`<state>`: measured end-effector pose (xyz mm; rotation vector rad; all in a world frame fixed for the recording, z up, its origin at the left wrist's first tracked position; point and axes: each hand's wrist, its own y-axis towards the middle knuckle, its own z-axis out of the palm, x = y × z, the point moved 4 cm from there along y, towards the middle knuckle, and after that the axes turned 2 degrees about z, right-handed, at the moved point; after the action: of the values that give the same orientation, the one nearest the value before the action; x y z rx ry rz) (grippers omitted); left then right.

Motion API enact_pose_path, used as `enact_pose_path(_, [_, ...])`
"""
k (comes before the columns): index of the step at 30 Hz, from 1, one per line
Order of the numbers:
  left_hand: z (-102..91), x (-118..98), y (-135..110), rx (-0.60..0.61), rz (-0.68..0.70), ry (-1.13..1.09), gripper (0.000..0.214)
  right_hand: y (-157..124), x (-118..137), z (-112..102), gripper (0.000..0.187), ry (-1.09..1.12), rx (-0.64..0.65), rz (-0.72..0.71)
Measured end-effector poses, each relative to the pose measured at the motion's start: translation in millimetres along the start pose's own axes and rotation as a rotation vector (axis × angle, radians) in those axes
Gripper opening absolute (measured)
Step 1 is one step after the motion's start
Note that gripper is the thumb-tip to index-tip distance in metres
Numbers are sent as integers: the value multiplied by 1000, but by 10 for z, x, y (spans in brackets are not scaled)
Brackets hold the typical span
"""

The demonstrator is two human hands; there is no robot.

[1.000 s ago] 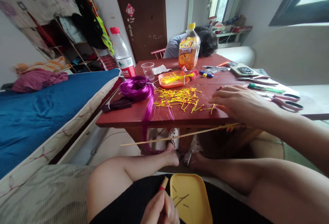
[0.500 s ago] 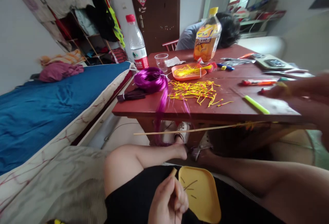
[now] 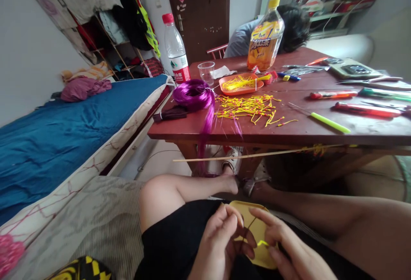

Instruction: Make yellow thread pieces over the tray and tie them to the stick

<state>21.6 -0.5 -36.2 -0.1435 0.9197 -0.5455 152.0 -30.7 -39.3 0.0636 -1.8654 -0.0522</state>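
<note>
"How are the hands set?"

"The left hand (image 3: 221, 233) is curled, thumb and forefinger together; what they grip, if anything, is hidden, so I can't tell. The right hand (image 3: 284, 243) has its forefinger pointing out, the others bent."

"And the work?"

"A thin dark strand (image 3: 249, 226) slants between the two hands, above the yellow tray (image 3: 244, 206) on the lap (image 3: 170, 237). A bright yellow piece (image 3: 262, 242) sits at the right hand's fingers; whether it's pinched, I can't tell."

"What would make this go well?"

"Steady the strand with the left and let the right do the fine moves, I'd say. Work low over the tray, so a dropped bit lands there. Grip lightly; something that thin probably bends easily."

"Other pieces?"

"A loose yellow heap (image 3: 248, 108) on the bench (image 3: 192, 132)."
</note>
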Motion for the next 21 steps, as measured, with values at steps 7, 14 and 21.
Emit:
enact_pose_path(7, [-130,11,-86,16,-337,199,24,20,56,-256,19,-288,43,-156])
enact_pose_path(14, [-120,86,9,63,-426,238,26,50,369,-266,29,-665,30,-587])
enact_pose_path(21, [-124,127,32,40,-556,182,27,44,464,-267,34,-989,-32,-751])
